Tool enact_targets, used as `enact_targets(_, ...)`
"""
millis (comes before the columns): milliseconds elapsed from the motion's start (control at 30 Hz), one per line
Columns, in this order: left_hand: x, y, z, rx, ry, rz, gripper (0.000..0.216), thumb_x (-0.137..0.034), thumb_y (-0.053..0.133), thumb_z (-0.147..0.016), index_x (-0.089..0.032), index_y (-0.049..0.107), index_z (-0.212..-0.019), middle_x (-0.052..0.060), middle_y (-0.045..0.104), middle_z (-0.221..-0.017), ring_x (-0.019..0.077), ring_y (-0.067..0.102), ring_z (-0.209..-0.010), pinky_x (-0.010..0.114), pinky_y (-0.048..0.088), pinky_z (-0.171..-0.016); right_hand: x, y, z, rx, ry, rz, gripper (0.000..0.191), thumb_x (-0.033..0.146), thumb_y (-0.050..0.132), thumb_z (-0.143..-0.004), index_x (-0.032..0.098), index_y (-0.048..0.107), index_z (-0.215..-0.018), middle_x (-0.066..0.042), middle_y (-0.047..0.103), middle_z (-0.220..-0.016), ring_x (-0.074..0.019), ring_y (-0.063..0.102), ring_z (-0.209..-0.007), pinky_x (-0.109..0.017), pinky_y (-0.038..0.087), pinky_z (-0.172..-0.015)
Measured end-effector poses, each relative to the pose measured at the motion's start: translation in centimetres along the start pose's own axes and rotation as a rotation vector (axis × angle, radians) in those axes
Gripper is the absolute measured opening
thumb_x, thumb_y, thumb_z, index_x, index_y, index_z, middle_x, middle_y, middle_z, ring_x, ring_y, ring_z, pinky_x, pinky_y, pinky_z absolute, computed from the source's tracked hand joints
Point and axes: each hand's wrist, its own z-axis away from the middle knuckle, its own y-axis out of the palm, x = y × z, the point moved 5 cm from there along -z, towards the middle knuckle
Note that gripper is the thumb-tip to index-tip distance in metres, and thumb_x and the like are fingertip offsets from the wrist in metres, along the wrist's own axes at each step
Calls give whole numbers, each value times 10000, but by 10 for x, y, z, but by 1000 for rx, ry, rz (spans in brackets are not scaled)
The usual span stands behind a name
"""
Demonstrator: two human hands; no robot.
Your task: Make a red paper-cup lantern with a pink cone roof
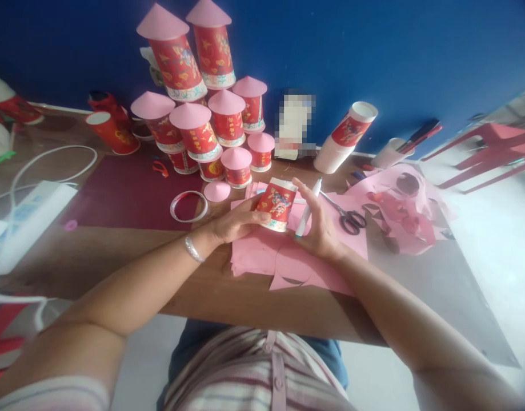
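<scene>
My left hand (239, 221) is closed around a red paper cup (276, 202) with a printed design, holding it tilted above the pink paper. Coloured marks run along the cup's white band at the lower end. In my right hand (322, 228) is a white marker (308, 208) with green ends, held slanting beside the cup. My right fingertips are close to the cup's upper edge; whether they touch it I cannot tell. Beneath both hands lie sheets of pink paper (257, 257), one with a curved cut. Scissors (352, 221) with dark handles rest on the paper, right of my hand.
Red cups with pink cone roofs (190, 115) are stacked at the back left, near a small loose pink cone (217, 191) and a tape roll (188, 206). Stacked cups (345, 137) lean by the blue wall. Pink scraps (405, 211) and a pen cup (393, 153) are right.
</scene>
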Motion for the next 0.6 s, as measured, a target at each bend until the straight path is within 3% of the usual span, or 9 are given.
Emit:
enact_targets(200,-5,-6,2,-129,59,-54,489,-306,852,-848,-206,676,-1292,84,744,-1145,234,703,-1035,364,558,-928,-4,-2,3,-98,57,14,849,229,718,-973,288,294,-1705,-159,565,-1645,-369,578,-1512,-618,601,-1150)
enact_targets(400,-4,-11,2,-232,124,9,431,-380,842,-854,-215,664,-1210,61,721,-1095,205,695,-992,352,579,-918,-4,-15,3,-210,186,45,354,238,598,-1076,272,621,-1428,-91,781,-1232,-245,765,-1045,-438,661,-902)
enact_targets(500,-5,-11,2,-243,124,6,386,-369,806,-880,-209,665,-1202,65,734,-1082,205,701,-967,348,576,-891,-2,-18,0,-219,152,52,314,319,556,-1111,274,649,-1406,-51,748,-1024,-206,717,-860,-397,635,-804)
enact_targets(600,-8,-10,1,-254,142,-12,387,-366,791,-892,-205,668,-1222,67,747,-1074,213,708,-956,350,572,-876,0,-18,0,-240,111,75,350,379,562,-1112,291,648,-1440,-33,683,-927,-204,668,-801,-391,611,-745)
